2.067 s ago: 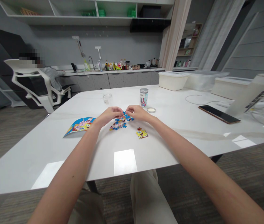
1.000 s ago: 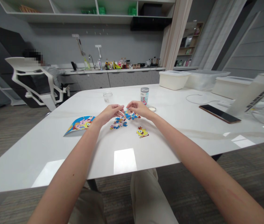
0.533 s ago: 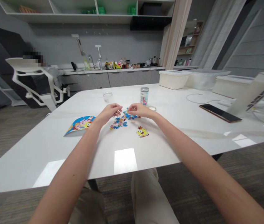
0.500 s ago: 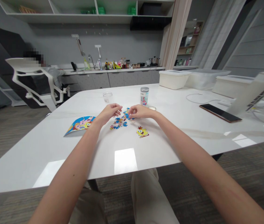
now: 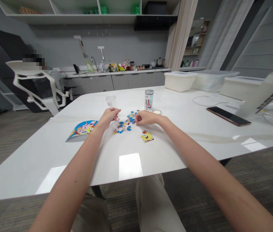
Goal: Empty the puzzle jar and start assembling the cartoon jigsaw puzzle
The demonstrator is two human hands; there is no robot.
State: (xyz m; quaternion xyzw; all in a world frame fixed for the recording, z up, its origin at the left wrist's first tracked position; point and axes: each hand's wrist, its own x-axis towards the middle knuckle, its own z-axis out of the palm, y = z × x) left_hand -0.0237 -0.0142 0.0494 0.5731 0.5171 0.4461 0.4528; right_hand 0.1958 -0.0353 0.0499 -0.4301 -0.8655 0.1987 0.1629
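Loose jigsaw puzzle pieces (image 5: 127, 122), mostly blue with some pink and yellow, lie in a pile on the white table. At the pile's left edge, my left hand (image 5: 109, 117) has its fingers curled together; whatever they hold is hidden. My right hand (image 5: 146, 117) is closed at the right side, a bit of blue puzzle piece showing between its fingertips. Nearer me lies a small joined section of puzzle (image 5: 147, 136) with a yellow cartoon face. A curved picture sheet (image 5: 83, 129) rests left of my left forearm, which partly covers it.
Behind the pile stand a printed can (image 5: 149, 100), a round lid (image 5: 157, 112) and a clear jar (image 5: 111, 101). To the right are a phone (image 5: 228, 116), a cable (image 5: 199, 103) and storage boxes (image 5: 180, 82). A person sits in a white chair (image 5: 33, 83) beyond the table.
My left hand has drawn slightly left, away from the pile, its fingers closer together. My right hand has shifted a little right, with its fingertips curled inward.
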